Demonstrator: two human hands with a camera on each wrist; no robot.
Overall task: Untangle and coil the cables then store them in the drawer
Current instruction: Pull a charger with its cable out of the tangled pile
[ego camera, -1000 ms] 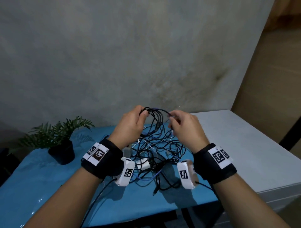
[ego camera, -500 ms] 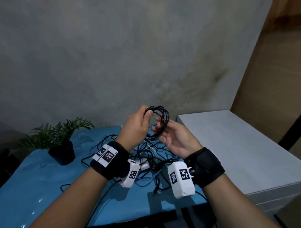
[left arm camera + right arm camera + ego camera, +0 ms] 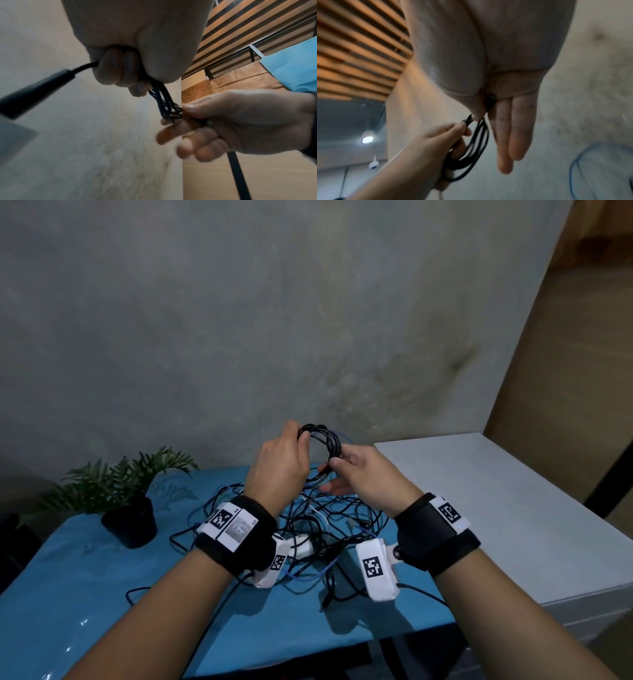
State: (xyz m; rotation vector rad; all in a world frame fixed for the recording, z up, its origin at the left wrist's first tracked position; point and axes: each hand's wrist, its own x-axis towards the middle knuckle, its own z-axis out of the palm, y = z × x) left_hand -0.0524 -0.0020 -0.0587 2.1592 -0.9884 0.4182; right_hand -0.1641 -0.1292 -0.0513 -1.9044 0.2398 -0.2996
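Above the blue table, in the head view, the left hand and the right hand hold a small black coil between them. The left hand's fingers are curled round the top of the loops; the right hand pinches their lower right side with thumb and forefinger. Below the hands the tangle of cables, black, blue and white, lies loose on the table, with a white adapter in its middle. A potted plant stands well to the left and a grey cabinet adjoins the table on the right. No drawer can be made out

From the left wrist, the left hand is clenched on the bundled strands, a black plug end sticking out beside the fingers. The right hand nips the same strands between thumb and forefinger, its other fingers loosely bent

From the right wrist, the right hand shows its thumb tip pressing the coil while two fingers hang straight; the left hand grips the loops from below

This cable looks light, thin and limp, with some spring in it, so the loops will likely slip apart unless all strands are pinched together at one crossing point. Holding it by the gathered bundle rather than a single strand or the plug seems safest
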